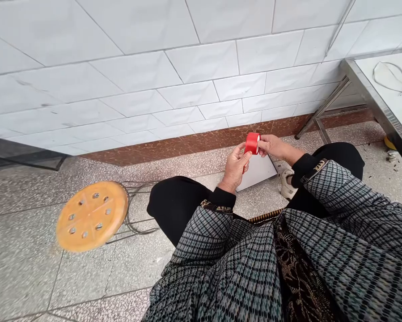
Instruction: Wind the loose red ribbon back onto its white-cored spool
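A small red roll of tape [252, 142] is held up in front of my knees. My left hand [234, 169] grips it from below and the left, thumb against its side. My right hand [272, 146] pinches the roll's right edge with fingertips pressed together. Below the hands a white flat sheet or board [259, 172] lies on the speckled floor. Both arms wear checked sleeves with black cuffs, and my legs are in black trousers.
An orange round stool [91, 215] with a wire frame stands on the floor at left. A metal table [385, 96] with a thin white cord on it is at far right. A white tiled wall [187, 67] with brown skirting runs ahead. One pale shoe [287, 182] shows.
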`<state>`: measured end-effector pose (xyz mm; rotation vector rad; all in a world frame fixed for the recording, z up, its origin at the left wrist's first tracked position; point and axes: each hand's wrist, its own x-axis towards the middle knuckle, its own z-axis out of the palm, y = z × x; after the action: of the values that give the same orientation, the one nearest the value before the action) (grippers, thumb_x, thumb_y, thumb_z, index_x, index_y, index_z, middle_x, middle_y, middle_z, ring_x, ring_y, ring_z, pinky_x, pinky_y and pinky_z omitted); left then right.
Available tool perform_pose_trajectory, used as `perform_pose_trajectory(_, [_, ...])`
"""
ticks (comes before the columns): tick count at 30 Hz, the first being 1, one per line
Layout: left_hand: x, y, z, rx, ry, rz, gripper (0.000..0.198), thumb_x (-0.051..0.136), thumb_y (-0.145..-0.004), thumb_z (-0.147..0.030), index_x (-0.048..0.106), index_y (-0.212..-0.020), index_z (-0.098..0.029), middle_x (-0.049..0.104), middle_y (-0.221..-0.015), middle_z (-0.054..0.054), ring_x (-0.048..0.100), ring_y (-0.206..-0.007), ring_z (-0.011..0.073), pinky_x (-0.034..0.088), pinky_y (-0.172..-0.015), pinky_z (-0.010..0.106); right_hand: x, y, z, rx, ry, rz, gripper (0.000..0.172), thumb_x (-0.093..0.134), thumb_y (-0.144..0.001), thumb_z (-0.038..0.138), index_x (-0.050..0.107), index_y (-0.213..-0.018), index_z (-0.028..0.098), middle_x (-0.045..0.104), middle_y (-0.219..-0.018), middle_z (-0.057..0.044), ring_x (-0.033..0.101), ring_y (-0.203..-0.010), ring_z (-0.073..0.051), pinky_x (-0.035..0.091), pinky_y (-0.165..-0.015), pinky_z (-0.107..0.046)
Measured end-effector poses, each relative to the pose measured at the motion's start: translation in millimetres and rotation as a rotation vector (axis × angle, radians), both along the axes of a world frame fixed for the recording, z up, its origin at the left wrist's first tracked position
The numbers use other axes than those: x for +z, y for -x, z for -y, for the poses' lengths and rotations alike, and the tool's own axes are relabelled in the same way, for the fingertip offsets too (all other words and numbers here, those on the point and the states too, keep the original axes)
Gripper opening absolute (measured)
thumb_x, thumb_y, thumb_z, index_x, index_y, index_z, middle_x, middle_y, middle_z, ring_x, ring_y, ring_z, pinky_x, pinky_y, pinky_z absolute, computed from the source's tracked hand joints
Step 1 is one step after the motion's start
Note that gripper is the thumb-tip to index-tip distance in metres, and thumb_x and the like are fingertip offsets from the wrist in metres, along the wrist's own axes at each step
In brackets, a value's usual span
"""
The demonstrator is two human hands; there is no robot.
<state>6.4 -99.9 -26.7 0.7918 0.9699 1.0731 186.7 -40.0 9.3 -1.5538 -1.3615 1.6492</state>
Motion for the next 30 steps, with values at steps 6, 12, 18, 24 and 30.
perform_pose_trajectory(6, [-1.2, -5, 2, 0.064, -0.006, -0.055, 0.045, 0.089, -0.077, -0.056, 0.067, -0.095, -0.021, 0.043, -0.051, -0.011, 0.029, -0.043, 0.0059, 0.023, -0.046, 0.024, -4.1, -3, -9, -0.171, 0.073, -0.061, 0.035, 0.062, -0.100, 0.009, 0.060, -0.067, 0.019, 0.056, -0.052, -0.001, 0.046, -0.049, -0.011, 0.034, -0.047, -0.022])
perform_pose_trajectory(12, [-0.4, -5, 3, 0.022, -0.037, -0.112, 0.047, 0.088, -0.074, -0.061, 0.066, -0.082, -0.021, 0.041, -0.048, -0.010, 0.029, -0.043, 0.0056, 0.021, -0.046, 0.023, -1.1, -3, -5, -0.163, 0.249, -0.290, 0.022, 0.070, -0.096, 0.018, 0.061, -0.077, 0.018, 0.063, -0.065, -0.003, 0.039, -0.052, -0.009, 0.034, -0.048, -0.022])
perform_pose_trajectory(18, [-2.8, -7, 1, -0.054, -0.037, -0.131, 0.048, 0.087, -0.074, -0.064, 0.067, -0.081, -0.020, 0.041, -0.047, -0.010, 0.028, -0.042, 0.0058, 0.020, -0.046, 0.024, 6.7, 4, 3, -0.106, 0.376, -0.378, 0.024, 0.066, -0.099, 0.019, 0.060, -0.075, 0.018, 0.059, -0.061, -0.002, 0.037, -0.051, -0.009, 0.034, -0.047, -0.019])
perform_pose_trajectory(24, [-5.7, -7, 1, -0.052, -0.043, -0.190, 0.047, 0.087, -0.074, -0.063, 0.070, -0.078, -0.019, 0.041, -0.046, -0.010, 0.026, -0.043, 0.0060, 0.020, -0.047, 0.024, 5.3, 4, 6, -0.056, 0.429, -0.417, 0.022, 0.074, -0.098, 0.023, 0.062, -0.080, 0.019, 0.065, -0.067, -0.003, 0.045, -0.053, -0.009, 0.039, -0.049, -0.018])
perform_pose_trajectory(30, [-2.7, -6, 7, 0.020, -0.230, -0.300, 0.038, 0.081, -0.081, -0.056, 0.073, -0.074, -0.019, 0.044, -0.049, -0.007, 0.034, -0.049, 0.0080, 0.025, -0.053, 0.025, 5.2, 4, 1, -0.237, 0.362, -0.335, 0.022, 0.064, -0.097, 0.010, 0.062, -0.077, 0.017, 0.060, -0.061, -0.002, 0.045, -0.053, -0.010, 0.039, -0.049, -0.019])
